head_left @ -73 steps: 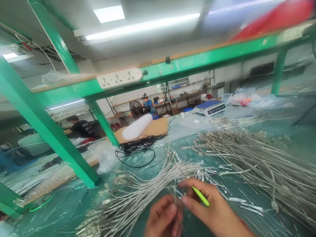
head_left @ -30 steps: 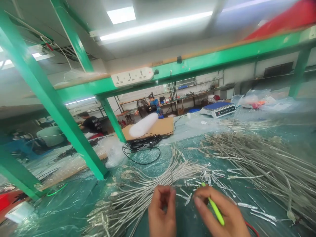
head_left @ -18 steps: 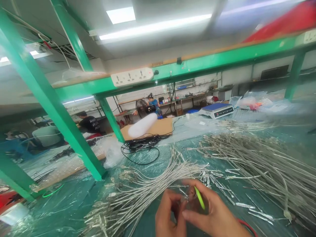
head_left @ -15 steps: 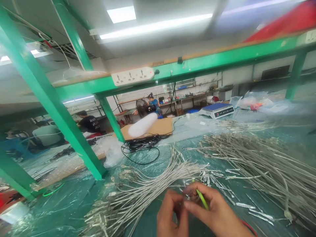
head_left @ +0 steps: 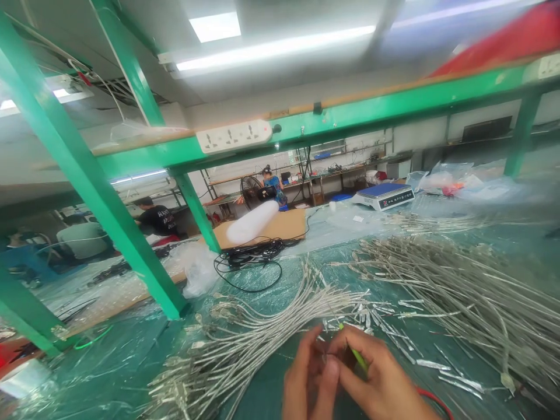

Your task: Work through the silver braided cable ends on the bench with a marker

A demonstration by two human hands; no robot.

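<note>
Work looks mid-way: R hand (head_left: 371,370) has fingers round green tool (head_left: 359,360), close by curled L hand (head_left: 301,379), can't tell if latter's grasping sth. Cable bundle (head_left: 273,326) just beyond, bigger pile (head_left: 459,291) to R; unclear which's done/left.

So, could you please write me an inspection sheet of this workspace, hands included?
Surface: green worktop, shiny and wrinkled in places.
Job's things: slim yellow-green tool; fanned bundle of silvery cables just beyond the hands.
Clutter: loose silvery strips to the right; crumpled plastic at far left.
Hands: right hand holds the tool; left hand meets it at the fingertips, with anything between them too small to identify.
Cables: larger silvery pile at right; black coil behind the bundle; red cord by the right wrist.
Surroundings: green frame with a white power strip; blue-topped scale; fan farther back.
</note>
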